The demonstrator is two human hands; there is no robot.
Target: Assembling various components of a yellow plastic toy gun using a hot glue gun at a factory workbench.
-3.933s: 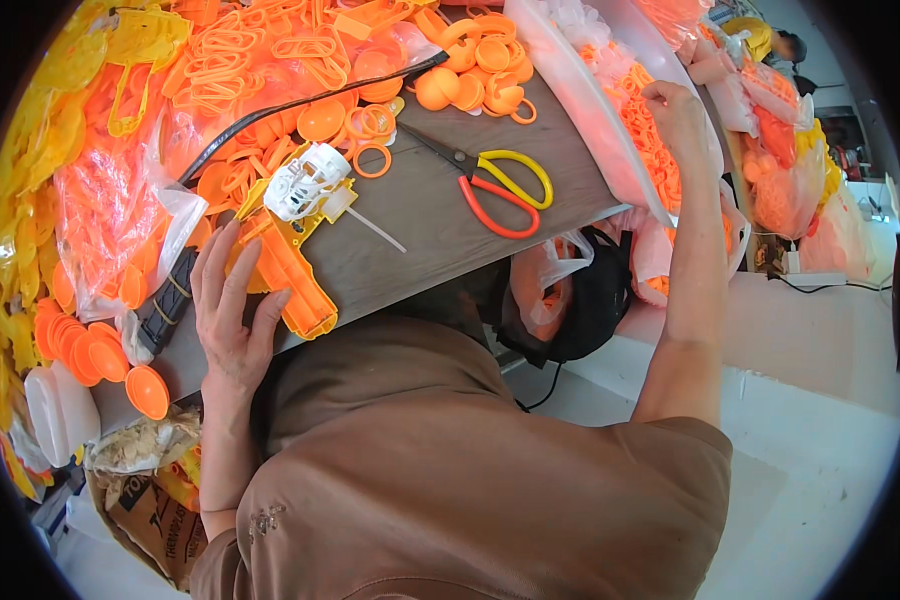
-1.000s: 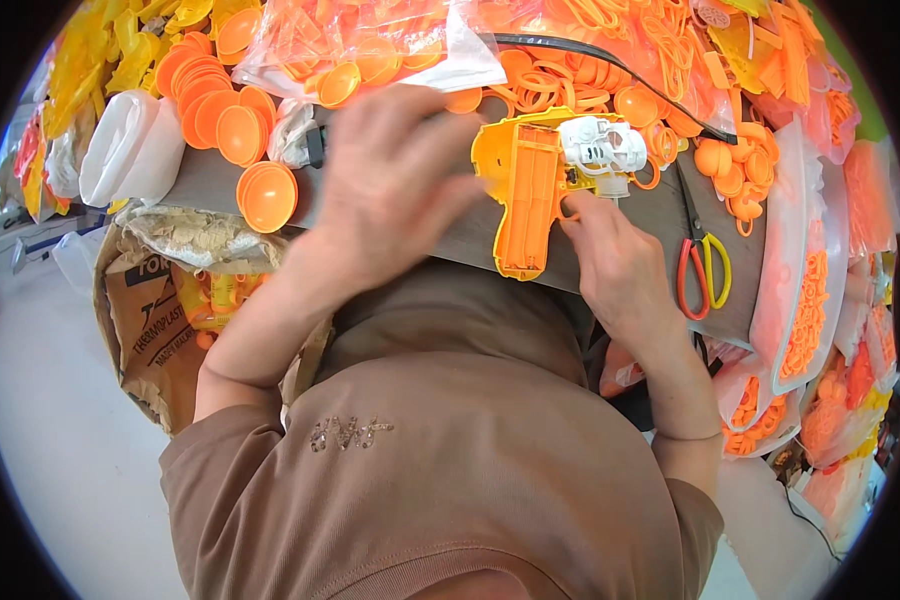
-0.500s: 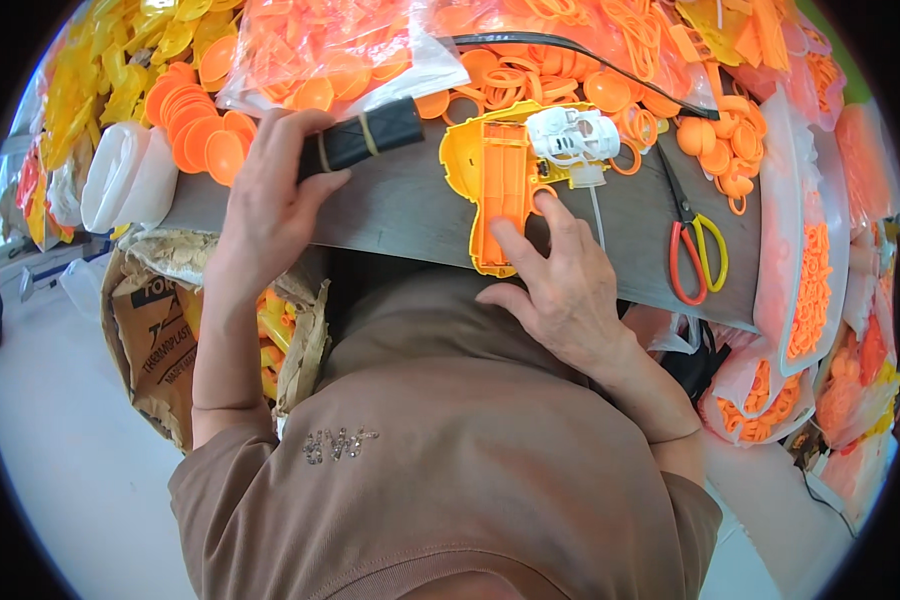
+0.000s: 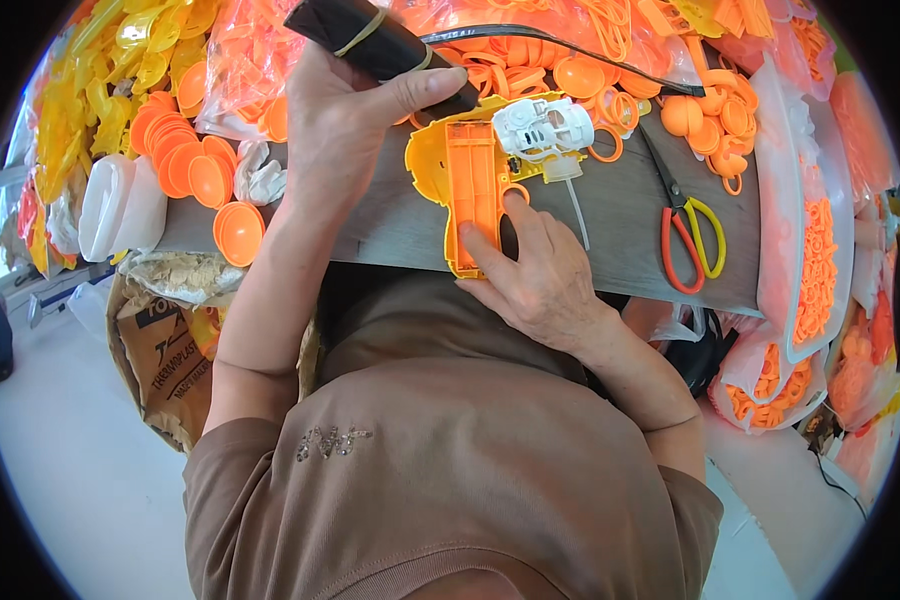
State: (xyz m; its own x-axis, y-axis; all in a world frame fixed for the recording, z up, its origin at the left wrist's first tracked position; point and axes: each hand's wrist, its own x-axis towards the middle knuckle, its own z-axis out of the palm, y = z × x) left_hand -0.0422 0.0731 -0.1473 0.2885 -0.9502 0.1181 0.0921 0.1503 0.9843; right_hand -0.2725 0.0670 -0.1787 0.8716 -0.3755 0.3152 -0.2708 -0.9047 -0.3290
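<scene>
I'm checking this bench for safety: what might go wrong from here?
The end of the black bar, held in the left hand, appears close to the yellow-orange casing and could knock its white mechanism. The thin tube juts out near the right hand and might bend.

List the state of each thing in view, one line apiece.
Left hand, closed around black bundle
Black bundle, banded, tilted
Right hand, fingers spread, touching orange-yellow shell
Orange-yellow shell, open side up
White mechanism, exposed
Scissors, lying flat, blades look closed
Translucent tub, open, holding orange pieces
Paper sack, mouth open
Orange cups, stacked, fanned
</scene>
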